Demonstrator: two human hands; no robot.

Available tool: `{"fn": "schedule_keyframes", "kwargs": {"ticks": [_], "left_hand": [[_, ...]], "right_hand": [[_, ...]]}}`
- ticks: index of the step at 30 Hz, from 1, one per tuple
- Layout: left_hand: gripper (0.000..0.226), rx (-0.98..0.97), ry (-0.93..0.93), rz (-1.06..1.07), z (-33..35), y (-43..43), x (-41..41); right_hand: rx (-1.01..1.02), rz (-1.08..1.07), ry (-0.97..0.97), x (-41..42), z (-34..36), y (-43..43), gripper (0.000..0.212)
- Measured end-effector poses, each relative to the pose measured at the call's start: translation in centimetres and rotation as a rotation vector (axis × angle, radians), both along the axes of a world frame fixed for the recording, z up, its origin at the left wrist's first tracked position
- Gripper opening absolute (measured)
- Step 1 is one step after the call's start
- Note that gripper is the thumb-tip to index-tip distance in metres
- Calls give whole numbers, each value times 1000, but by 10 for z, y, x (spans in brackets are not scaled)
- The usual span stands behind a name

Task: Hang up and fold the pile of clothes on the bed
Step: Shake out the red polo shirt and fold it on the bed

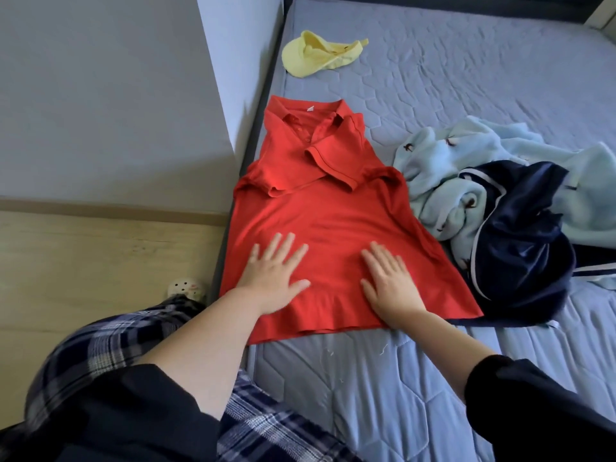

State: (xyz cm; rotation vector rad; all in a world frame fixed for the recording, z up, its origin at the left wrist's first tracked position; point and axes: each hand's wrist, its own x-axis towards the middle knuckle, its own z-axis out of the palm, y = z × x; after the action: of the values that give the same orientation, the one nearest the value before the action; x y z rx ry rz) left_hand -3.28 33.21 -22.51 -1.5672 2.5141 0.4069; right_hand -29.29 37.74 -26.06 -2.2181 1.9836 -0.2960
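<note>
A red polo shirt (326, 221) lies face up along the left edge of a blue-grey quilted mattress (466, 78), collar toward the far end and hem toward the person. Its 2 short sleeves are folded inward and cross over the chest, the right one lying on top.

The left hand (273, 278) rests flat on the lower left part of the shirt, fingers straight and spread, palm down, holding nothing. The right hand (390, 281) lies flat on the lower right part in the same way, fingers spread and pressed on the cloth, nothing pinched or gripped. The 2 hands are apart, with a strip of red fabric between them. Dark sleeves are pushed up both forearms.

To the right of the shirt sits the rest of the pile: a light blue fleece garment (443, 181) with small dark motifs, crumpled, and a navy satin garment (520, 235) with white piping lying partly on it. The navy cloth touches the shirt's lower right edge. Beyond the collar, well apart, a yellow cap (313, 55) lies near the mattress edge.

At lower left are the person's plaid trousers (100, 345) and a pale wooden floor (83, 255).
</note>
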Motion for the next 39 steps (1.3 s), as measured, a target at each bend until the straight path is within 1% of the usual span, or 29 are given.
{"fn": "schedule_keyframes", "kwargs": {"ticks": [1, 3, 5, 7, 10, 12, 14, 16, 17, 18, 20, 21, 23, 26, 29, 30, 31, 32, 33, 34, 35, 36, 37, 38, 39], "left_hand": [[83, 92, -11, -88, 2, 9, -12], [102, 254, -106, -188, 0, 29, -32], [114, 266, -213, -227, -5, 42, -40], [110, 214, -265, -231, -3, 48, -42], [94, 137, -297, -193, 0, 54, -49], [94, 103, -337, -191, 3, 55, -51], [100, 125, -366, -206, 9, 53, -46], [102, 164, -380, -210, 15, 49, -37], [97, 163, -387, -201, 18, 47, -33], [87, 145, -379, -190, 22, 46, -30], [54, 87, -332, -218, 29, 42, -24], [46, 86, -333, -245, 32, 40, -20], [46, 145, -370, -273, 37, 38, -14], [41, 274, -395, -272, 42, 40, -7], [23, 445, -403, -225, 42, 44, -7], [17, 521, -404, -177, 40, 46, -6], [15, 626, -380, -85, 38, 47, -4], [22, 758, -322, 42, 37, 49, -2], [31, 853, -233, 137, 35, 48, -1], [37, 869, -113, 182, 32, 45, 1], [37, 795, 20, 210, 30, 42, 2], [34, 637, 125, 225, 29, 37, 2], [27, 420, 173, 214, 28, 31, 3], [22, 205, 170, 186, 24, 27, 4], [26, 52, 142, 149, 21, 23, 4]], "right_hand": [[81, 118, 17, 2, 1, 7, 62], [230, 204, 45, -2, 3, 15, 70], [308, 270, 104, -10, 8, 21, 85], [306, 329, 216, -16, 11, 26, 95], [251, 315, 309, -7, 12, 30, 93], [231, 309, 334, 1, 12, 30, 90], [211, 296, 403, 1, 13, 31, 83], [225, 192, 465, -4, 18, 32, 72], [237, 134, 487, -6, 22, 30, 64], [240, 97, 502, -8, 27, 26, 54], [234, 92, 537, -12, 39, 14, 35], [246, 121, 562, -13, 46, 9, 31], [318, 199, 587, -14, 53, 1, 32], [501, 306, 621, -2, 61, 1, 29], [710, 397, 750, 15, 70, 2, 18], [829, 428, 791, 19, 73, 3, 16], [1017, 433, 817, 23, 76, 4, 18], [1258, 407, 806, 27, 79, 4, 25], [1463, 356, 730, 30, 81, 4, 30], [1537, 311, 591, 32, 83, 3, 32], [1468, 293, 398, 33, 83, -1, 30], [1258, 267, 188, 34, 81, -6, 29], [943, 213, 12, 36, 76, -12, 28], [593, 165, -65, 37, 69, -19, 26], [319, 135, -24, 38, 58, -22, 24]]}}
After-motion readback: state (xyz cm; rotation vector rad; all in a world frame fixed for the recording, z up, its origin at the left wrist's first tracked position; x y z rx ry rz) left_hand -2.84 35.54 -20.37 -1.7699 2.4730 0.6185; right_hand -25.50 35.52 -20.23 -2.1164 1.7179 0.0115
